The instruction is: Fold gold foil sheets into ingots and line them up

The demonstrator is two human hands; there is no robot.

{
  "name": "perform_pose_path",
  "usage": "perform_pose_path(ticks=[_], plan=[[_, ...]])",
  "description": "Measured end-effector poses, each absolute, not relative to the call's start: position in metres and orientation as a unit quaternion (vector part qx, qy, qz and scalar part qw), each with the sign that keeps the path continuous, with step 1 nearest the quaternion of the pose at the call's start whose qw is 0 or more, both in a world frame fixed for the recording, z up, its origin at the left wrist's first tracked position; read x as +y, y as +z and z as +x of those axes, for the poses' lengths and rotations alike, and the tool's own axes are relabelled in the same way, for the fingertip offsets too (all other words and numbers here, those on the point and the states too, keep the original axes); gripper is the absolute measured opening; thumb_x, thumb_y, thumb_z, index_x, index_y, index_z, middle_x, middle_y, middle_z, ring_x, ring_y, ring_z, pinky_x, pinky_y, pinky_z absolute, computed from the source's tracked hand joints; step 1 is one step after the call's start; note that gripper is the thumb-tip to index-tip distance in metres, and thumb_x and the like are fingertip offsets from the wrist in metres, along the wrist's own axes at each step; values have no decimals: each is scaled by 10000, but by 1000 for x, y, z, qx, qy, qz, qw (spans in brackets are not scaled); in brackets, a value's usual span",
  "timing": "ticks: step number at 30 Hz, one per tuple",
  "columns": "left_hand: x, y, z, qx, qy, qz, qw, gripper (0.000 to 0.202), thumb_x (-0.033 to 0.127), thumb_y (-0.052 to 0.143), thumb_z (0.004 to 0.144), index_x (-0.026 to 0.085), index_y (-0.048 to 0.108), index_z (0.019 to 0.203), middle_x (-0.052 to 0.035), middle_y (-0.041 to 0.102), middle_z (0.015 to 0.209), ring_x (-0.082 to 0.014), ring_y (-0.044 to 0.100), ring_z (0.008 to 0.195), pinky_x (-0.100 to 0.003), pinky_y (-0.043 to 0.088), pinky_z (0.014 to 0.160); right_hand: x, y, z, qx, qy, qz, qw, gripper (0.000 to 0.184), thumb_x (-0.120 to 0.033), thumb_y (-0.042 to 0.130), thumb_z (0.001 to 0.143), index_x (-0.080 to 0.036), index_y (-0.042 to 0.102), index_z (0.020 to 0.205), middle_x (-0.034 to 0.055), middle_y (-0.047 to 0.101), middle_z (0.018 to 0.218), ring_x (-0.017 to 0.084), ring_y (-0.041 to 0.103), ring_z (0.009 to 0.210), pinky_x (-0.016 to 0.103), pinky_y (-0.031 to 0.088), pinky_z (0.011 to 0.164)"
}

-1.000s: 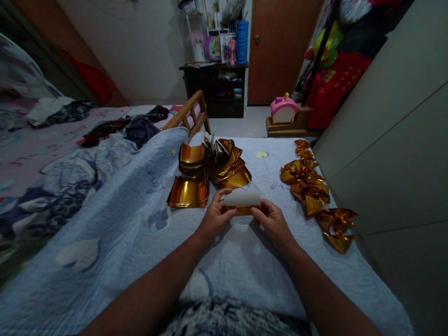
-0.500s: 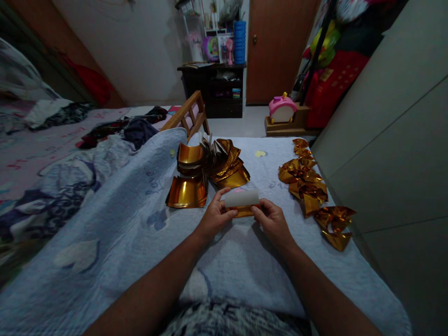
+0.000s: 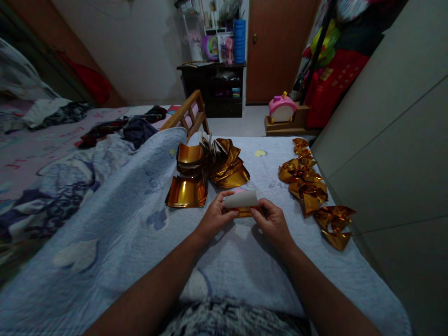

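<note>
Between my two hands is a sheet of gold foil paper (image 3: pixel 241 200), its white back showing on top and a folded gold strip along the near edge. My left hand (image 3: pixel 217 216) pinches its left end, thumb on the gold strip. At the right end, my right hand (image 3: pixel 271 218) grips it the same way, fingers partly hidden behind. Beyond my left hand lie curved stacks of gold foil sheets (image 3: pixel 187 191), fanned out on the light blue bedspread (image 3: pixel 224 261). Several folded gold foil pieces (image 3: pixel 308 189) form a row on the right.
A wooden rail (image 3: pixel 185 112) stands past the stacks. Clothes (image 3: pixel 140 130) lie on the pink bedding at left. A dark cabinet (image 3: pixel 213 93), a brown door (image 3: pixel 280 51) and a pink toy (image 3: pixel 282 108) are at the back. A pale panel (image 3: pixel 392 140) borders the right side.
The white upper part of the held sheet tilts slightly, and its left end sits a little lower. Both hands keep their hold in nearly the same place.
</note>
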State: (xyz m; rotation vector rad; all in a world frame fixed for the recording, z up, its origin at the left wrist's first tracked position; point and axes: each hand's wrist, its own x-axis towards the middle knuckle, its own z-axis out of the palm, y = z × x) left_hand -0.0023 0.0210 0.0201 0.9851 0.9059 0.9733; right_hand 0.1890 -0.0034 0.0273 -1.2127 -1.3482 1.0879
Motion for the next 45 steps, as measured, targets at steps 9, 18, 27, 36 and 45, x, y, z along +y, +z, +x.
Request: perform_pose_path(ticks=[9, 18, 27, 36, 45], plan=[[19, 24, -1, 407, 429, 436, 678, 755, 234, 855, 682, 217, 454, 1322, -22, 699, 982, -151, 672, 855, -246, 497, 792, -5, 32, 188, -575, 425, -493, 496, 108, -300, 629, 819, -208, 610, 766, -19, 512, 698, 151, 485, 668, 274, 392, 641], [21, 21, -2, 406, 427, 448, 672, 779, 239, 837, 700, 217, 416, 1355, -25, 698, 994, -156, 663, 879, -253, 487, 806, -5, 35, 186, -587, 407, -493, 498, 91, -273, 612, 804, -199, 602, 751, -20, 522, 697, 147, 495, 659, 271, 381, 626], [20, 21, -2, 406, 428, 446, 674, 782, 229, 828, 700, 219, 417, 1365, -25, 703, 997, -150, 669, 865, -245, 485, 785, -5, 33, 188, -587, 416, -496, 486, 125, -300, 604, 824, -194, 595, 758, -19, 513, 702, 148, 490, 672, 274, 381, 644], [21, 23, -1, 406, 435, 436, 675, 798, 215, 840, 681, 210, 405, 1350, -10, 711, 943, -134, 674, 812, -224, 492, 750, -3, 29, 189, -554, 456, -493, 492, 146, -328, 634, 814, -190, 606, 778, -24, 513, 698, 137, 473, 662, 266, 376, 627], [23, 24, -4, 448, 446, 434, 641, 577, 292, 865, 640, 182, 548, 1110, -10, 706, 855, -119, 614, 665, -200, 444, 569, -2, 30, 189, -483, 518, -477, 521, 177, -359, 679, 808, -201, 606, 772, -49, 511, 623, 113, 448, 570, 248, 353, 558]])
